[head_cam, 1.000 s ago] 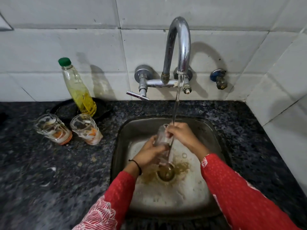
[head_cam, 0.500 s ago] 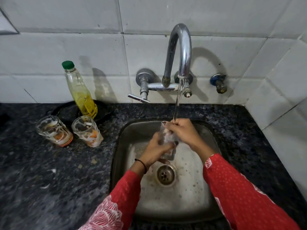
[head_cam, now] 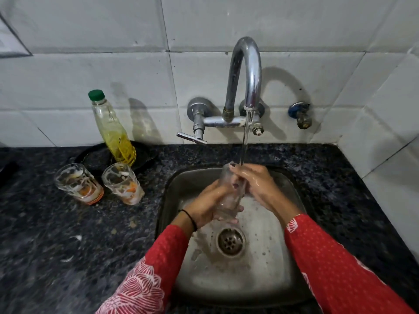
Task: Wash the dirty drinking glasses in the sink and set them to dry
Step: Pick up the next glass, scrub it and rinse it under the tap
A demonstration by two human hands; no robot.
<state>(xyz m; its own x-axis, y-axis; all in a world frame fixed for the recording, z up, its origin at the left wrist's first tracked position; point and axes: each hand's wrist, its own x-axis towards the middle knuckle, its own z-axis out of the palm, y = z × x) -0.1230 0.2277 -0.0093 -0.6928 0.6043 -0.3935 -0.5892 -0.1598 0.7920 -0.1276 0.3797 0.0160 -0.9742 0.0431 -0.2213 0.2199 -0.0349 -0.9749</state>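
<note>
A: Left fingers (head_cam: 234, 221) wrapped the glass (head_cam: 227, 200) low; right fingers (head_cam: 241, 172) pinched its rim, stream (head_cam: 245, 143) striking just above them.

B: Judged best: rotate it, rub inside, grip firm; wet glass slips. Dirty glasses (head_cam: 79, 183) stood on the counter (head_cam: 45, 223), well left of the fingers.

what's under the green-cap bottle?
A shallow black dish on the counter; the bottle stands on it. The bottle itself and the dirty glass in front cover part of the dish.

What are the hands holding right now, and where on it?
A drinking glass: the left hand grips its lower body, the right hand holds it near the rim.
</note>
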